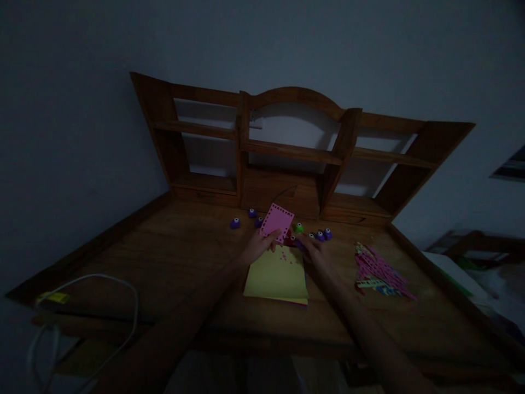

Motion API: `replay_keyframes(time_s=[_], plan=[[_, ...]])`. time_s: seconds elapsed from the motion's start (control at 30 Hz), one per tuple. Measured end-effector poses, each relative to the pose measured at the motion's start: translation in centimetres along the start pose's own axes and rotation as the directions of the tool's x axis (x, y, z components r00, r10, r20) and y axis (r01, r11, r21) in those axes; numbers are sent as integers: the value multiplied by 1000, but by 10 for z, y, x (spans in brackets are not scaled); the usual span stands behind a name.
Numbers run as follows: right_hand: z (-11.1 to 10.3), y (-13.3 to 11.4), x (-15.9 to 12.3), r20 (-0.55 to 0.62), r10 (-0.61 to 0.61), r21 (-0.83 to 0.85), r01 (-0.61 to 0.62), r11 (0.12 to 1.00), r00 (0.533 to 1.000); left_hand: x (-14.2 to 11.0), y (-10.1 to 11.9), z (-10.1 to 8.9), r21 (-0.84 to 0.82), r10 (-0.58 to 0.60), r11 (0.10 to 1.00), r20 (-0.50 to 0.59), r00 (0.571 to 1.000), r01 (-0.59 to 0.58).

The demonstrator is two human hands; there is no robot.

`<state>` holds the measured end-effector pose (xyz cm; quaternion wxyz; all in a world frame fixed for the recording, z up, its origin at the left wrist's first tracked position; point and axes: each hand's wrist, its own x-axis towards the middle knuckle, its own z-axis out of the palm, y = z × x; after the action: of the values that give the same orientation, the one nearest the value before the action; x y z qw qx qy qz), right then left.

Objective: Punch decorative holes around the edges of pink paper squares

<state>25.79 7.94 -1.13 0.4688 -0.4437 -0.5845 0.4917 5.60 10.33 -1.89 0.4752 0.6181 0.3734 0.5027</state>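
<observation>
My left hand [257, 245] is closed on the lower edge of a pink card [277, 221], which is tilted up and has rows of small punched holes along its edges. My right hand [310, 249] is closed round a small purple craft punch [301, 246], partly hidden by the fingers, just right of the card. Beneath both hands lies a yellow sheet of paper [275, 279] with several tiny pink cut-outs [284, 255] scattered on it. Beyond the right hand stand a green punch [299, 227] and a red one [289, 236].
Several purple punches [235, 223] stand left of the card, with others [327, 234] to the right. A pile of pink, yellow and blue paper strips [381, 271] lies on the right. A wooden shelf unit [287, 150] backs the desk. A white cable [133, 298] loops at the left.
</observation>
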Motion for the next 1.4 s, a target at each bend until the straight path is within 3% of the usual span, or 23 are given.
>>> replay_keyframes(time_s=[0.07,0.2,0.37,0.53,0.8,1.03,1.27,1.4], plan=[[5,-1,-3,-11,-76,-163,74,984,997,3,0,-2,36,29,999,-75,997,-26],[13,-6,-9,119,-186,-432,219,875,975,8,1,-9,89,5,996,-251,968,17],[15,-6,-13,172,-232,-509,288,811,957,11,-2,-20,78,-52,992,-476,878,101],[12,-2,-11,190,-224,-515,291,806,956,13,-1,-28,-101,-99,994,-577,811,49],[14,1,-8,218,-251,-503,329,799,943,17,-5,-32,-226,-118,974,-549,827,-11],[11,-3,-9,147,-276,-551,310,775,950,18,-4,-26,-339,-188,940,-412,892,42],[-20,-32,13,40,-386,-742,286,606,922,15,-7,-19,-396,-232,910,-252,940,119],[-22,-22,28,128,-430,-821,339,460,894,13,-4,-16,-299,-175,948,-202,964,110]])
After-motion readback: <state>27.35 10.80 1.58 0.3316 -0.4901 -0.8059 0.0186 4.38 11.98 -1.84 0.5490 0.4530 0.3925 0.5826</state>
